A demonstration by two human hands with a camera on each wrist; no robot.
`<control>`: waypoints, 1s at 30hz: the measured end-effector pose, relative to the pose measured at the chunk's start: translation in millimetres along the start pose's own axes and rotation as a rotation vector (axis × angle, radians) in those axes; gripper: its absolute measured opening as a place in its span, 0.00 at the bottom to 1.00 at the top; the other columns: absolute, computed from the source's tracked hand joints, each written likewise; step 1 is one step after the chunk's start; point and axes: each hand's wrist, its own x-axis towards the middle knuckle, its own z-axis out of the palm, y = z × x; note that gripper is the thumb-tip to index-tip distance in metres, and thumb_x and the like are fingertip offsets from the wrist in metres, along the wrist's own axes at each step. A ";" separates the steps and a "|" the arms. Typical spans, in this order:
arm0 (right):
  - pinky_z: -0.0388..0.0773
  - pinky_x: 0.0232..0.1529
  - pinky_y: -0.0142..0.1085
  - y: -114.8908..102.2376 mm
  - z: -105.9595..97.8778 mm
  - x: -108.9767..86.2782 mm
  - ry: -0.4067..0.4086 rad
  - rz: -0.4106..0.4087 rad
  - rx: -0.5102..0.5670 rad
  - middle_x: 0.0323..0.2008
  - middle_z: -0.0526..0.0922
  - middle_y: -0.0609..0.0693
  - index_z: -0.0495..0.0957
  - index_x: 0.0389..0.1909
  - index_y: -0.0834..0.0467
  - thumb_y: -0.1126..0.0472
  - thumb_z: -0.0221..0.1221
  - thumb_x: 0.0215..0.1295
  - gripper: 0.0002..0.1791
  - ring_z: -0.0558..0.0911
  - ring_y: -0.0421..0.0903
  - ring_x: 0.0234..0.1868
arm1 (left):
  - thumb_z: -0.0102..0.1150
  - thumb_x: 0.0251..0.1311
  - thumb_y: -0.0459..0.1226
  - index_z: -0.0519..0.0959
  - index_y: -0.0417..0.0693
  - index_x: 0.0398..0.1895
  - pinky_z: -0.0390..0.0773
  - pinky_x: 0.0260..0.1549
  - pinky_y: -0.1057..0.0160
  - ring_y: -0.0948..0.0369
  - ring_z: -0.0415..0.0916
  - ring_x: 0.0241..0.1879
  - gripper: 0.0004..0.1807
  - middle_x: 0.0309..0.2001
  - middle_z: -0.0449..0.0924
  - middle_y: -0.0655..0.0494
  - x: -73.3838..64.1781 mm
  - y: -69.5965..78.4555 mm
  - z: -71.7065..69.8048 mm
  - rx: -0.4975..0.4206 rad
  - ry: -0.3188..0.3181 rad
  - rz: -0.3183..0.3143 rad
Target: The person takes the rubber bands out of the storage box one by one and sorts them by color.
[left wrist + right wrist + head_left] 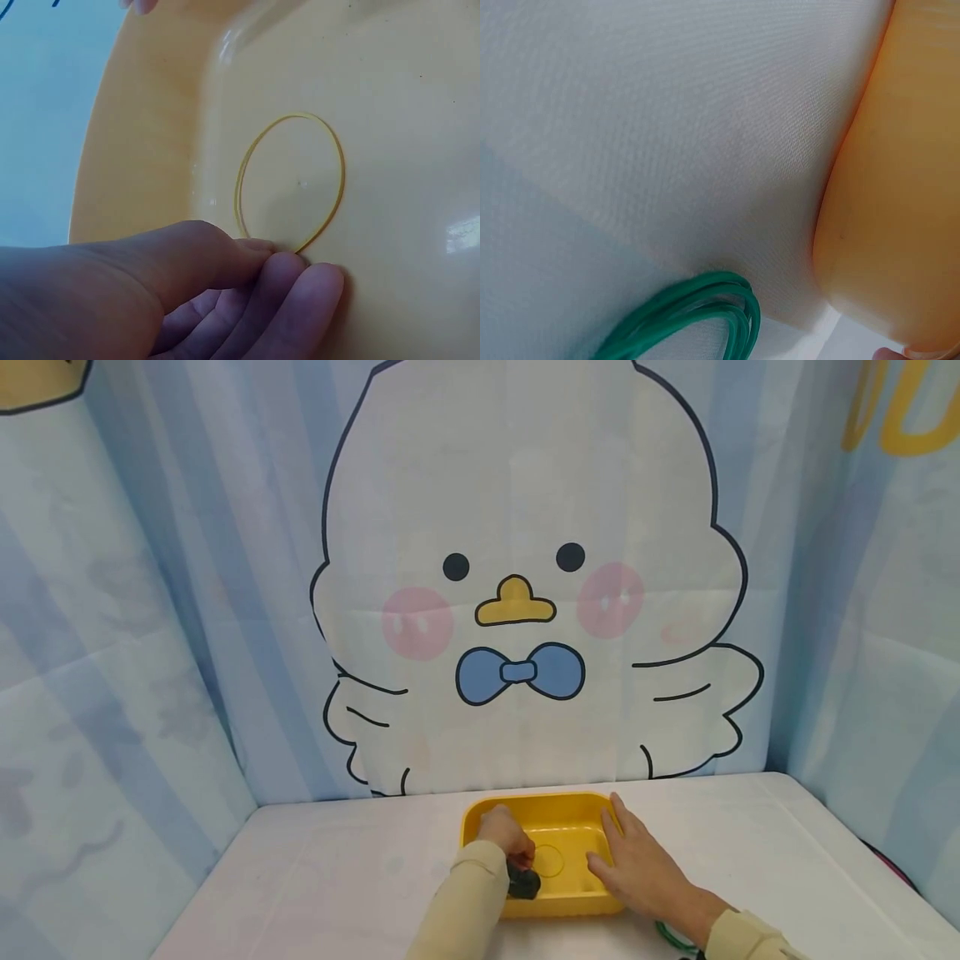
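A thin yellow rubber band (341,172) forms a loop just over the floor of a yellow plastic tray (588,906). My left hand (506,837) reaches into the tray's left part, and its thumb and fingertips (281,270) pinch the near edge of the band in the left wrist view. My right hand (643,868) is at the tray's right rim with fingers spread and fairly straight, the thumb pointing over the inside. In the right wrist view only a fingertip (889,354) shows, beside the tray's outer wall (900,187).
Green looped cord (705,300) lies on the white cloth-covered table (352,877), right of the tray and partly under my right forearm. A dark wrist camera (523,882) sits at my left wrist. Printed curtains (517,727) stand behind and at both sides.
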 end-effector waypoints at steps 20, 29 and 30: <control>0.58 0.71 0.63 -1.2 -1.4 -0.9 -0.020 0.013 0.005 0.77 0.43 0.69 0.57 0.72 0.73 0.47 0.49 0.72 0.40 0.57 0.68 0.74 | 0.68 0.48 0.25 0.75 0.32 0.25 0.80 0.15 0.69 0.60 0.82 0.15 0.08 0.17 0.84 0.46 9.8 -10.2 -3.5 -0.087 -0.087 -0.053; 0.57 0.72 0.62 -1.3 -2.1 -1.1 -0.017 0.008 0.006 0.77 0.43 0.69 0.57 0.71 0.73 0.46 0.49 0.72 0.40 0.57 0.68 0.74 | 0.66 0.51 0.26 0.81 0.35 0.18 0.79 0.14 0.70 0.62 0.81 0.14 0.07 0.15 0.82 0.49 14.5 -11.7 -1.9 -0.115 -0.109 -0.075; 0.58 0.72 0.62 -1.4 -2.0 -1.1 -0.017 0.009 0.006 0.77 0.44 0.69 0.57 0.71 0.73 0.46 0.49 0.72 0.40 0.57 0.68 0.74 | 0.66 0.52 0.27 0.81 0.35 0.19 0.80 0.15 0.70 0.61 0.82 0.14 0.07 0.16 0.82 0.49 14.6 -11.7 -2.1 -0.130 -0.111 -0.080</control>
